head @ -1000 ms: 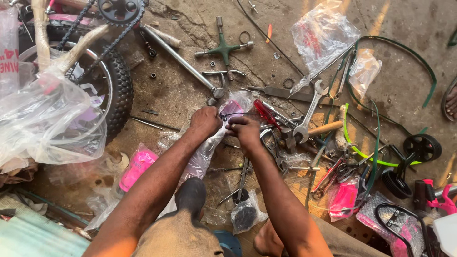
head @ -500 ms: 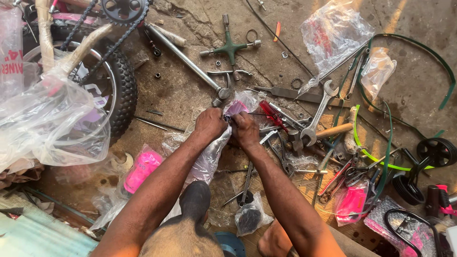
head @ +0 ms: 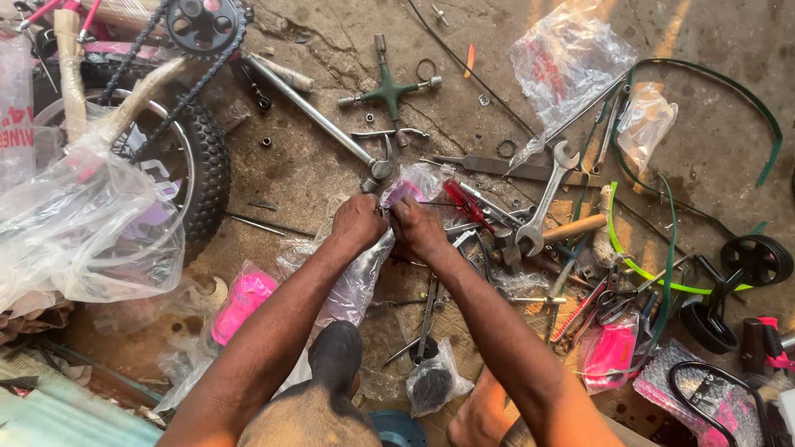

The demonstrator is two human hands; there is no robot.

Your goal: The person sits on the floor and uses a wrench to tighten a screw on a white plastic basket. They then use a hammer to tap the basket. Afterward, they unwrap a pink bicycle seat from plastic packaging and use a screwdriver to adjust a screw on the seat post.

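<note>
My left hand (head: 358, 223) and my right hand (head: 416, 228) meet at the middle of the view, both gripping the top of a long clear plastic bag (head: 358, 277) with a pink part (head: 403, 192) showing at its upper end. The bag hangs down between my forearms toward my knee (head: 335, 356). Just beyond my hands lies a claw hammer with a metal shaft (head: 319, 116). A red-handled screwdriver (head: 466, 204) lies right of my right hand.
A small bicycle with knobby tyre (head: 207, 165), chain and sprocket (head: 203, 25), partly wrapped in plastic (head: 74, 223), lies at left. Scattered on the dirty concrete: a cross wrench (head: 389, 89), spanners (head: 546, 194), pliers (head: 426, 319), plastic bags (head: 567, 58), pink packets (head: 242, 302), green cable (head: 712, 91), training wheels (head: 754, 261).
The view has shifted slightly. My hands stay together on the bag's top, having moved a little toward me and downward in the view.
</note>
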